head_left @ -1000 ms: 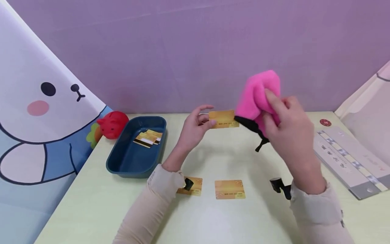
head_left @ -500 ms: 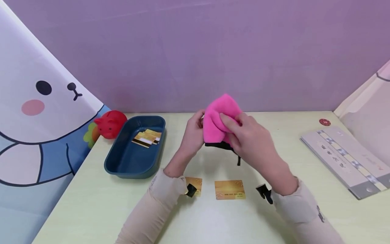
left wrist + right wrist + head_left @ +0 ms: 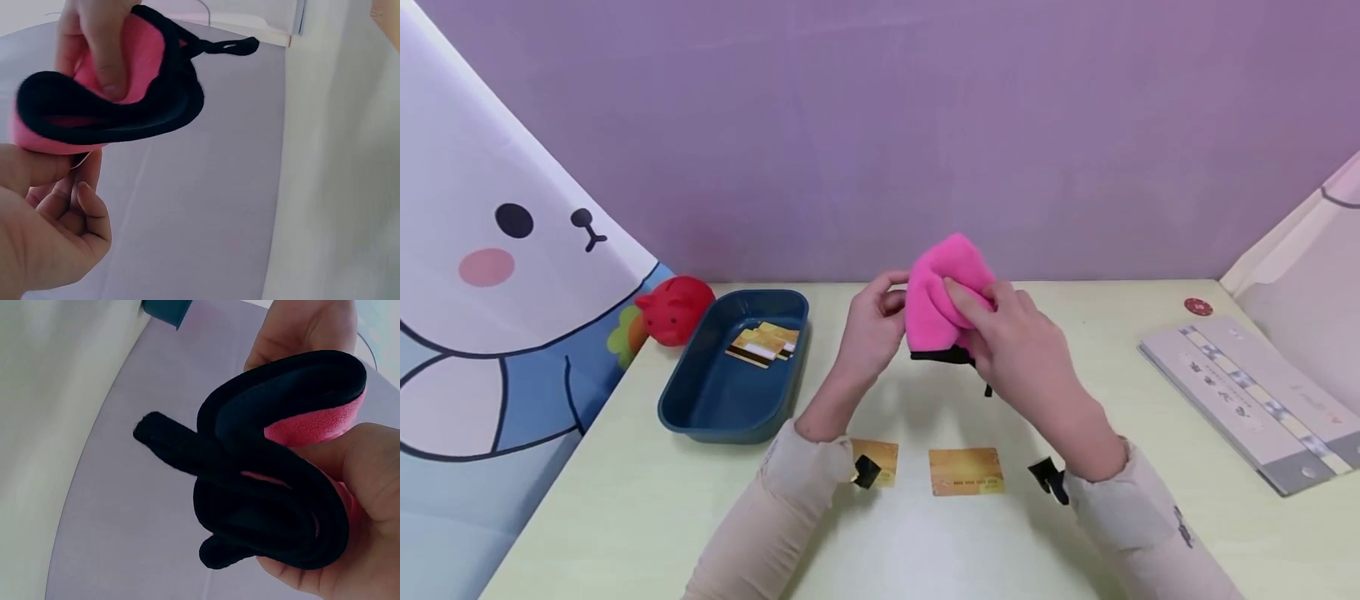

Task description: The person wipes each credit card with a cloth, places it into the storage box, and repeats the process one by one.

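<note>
In the head view my right hand (image 3: 1028, 354) bunches a pink plush cloth (image 3: 934, 310) with black edging and a loop, thumb and fingers dug into its folds. The cloth is up in the air, right against my left hand (image 3: 867, 337). That hand pinches a gold bank card, which the cloth now covers in the head view; only a thin edge of the card (image 3: 80, 160) shows between thumb and fingers in the left wrist view. Below on the table lie two more gold cards: one bare card (image 3: 966, 472), and another card (image 3: 886, 458) partly behind my left sleeve.
A dark blue tray (image 3: 715, 417) with several gold cards (image 3: 763, 342) stands at the left, beside a red piggy bank (image 3: 676, 310). A grey booklet (image 3: 1247, 400) and a red chip (image 3: 1198, 307) lie at the right. A purple backdrop (image 3: 880, 142) rises behind the table.
My right hand has swung left and down, bringing the pink cloth over the card in my left hand. Over the last half second both hands have hardly shifted.
</note>
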`<state>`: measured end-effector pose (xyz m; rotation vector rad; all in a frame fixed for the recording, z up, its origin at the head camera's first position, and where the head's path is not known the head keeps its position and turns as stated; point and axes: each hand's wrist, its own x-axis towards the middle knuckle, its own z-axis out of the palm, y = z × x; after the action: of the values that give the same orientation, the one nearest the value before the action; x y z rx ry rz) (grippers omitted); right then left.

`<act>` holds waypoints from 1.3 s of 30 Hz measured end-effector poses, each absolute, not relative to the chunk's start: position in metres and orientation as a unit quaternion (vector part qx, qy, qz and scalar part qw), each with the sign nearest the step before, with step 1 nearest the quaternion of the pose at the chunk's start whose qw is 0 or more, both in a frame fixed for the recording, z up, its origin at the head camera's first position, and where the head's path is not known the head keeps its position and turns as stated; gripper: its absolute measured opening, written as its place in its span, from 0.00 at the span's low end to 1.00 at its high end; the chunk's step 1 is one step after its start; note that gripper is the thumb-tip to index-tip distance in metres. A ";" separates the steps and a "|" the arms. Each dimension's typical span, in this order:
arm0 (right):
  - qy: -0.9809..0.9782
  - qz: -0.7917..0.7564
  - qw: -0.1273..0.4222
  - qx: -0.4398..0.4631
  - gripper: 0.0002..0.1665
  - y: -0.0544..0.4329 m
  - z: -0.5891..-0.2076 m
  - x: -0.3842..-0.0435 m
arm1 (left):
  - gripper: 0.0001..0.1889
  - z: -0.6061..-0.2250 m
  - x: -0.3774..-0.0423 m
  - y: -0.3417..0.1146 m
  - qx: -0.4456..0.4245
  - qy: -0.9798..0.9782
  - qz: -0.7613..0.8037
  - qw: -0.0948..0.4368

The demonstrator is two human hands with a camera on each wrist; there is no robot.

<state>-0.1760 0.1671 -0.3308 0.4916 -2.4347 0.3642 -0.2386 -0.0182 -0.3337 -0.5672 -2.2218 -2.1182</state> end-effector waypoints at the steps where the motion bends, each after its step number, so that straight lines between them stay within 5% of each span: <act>1: -0.922 0.140 0.312 0.180 0.35 0.169 -0.331 -0.176 | 0.16 -0.333 -0.238 -0.019 -0.180 -0.715 -0.676 0.010; 17: -0.929 0.179 0.323 0.029 0.33 0.224 -0.321 -0.182 | 0.19 -0.332 -0.246 -0.036 -0.142 -0.695 -0.704 0.044; 25: -0.857 0.160 0.428 0.237 0.28 0.191 -0.320 -0.178 | 0.17 -0.341 -0.244 -0.027 -0.180 -0.705 -0.683 0.063; 39: -0.899 0.108 0.353 0.237 0.32 0.171 -0.328 -0.175 | 0.16 -0.335 -0.238 -0.021 -0.189 -0.704 -0.684 0.021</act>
<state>-0.1749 0.1706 -0.3284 0.6119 -2.3247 0.2792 -0.2375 -0.0207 -0.3355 -0.5855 -2.1825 -2.1211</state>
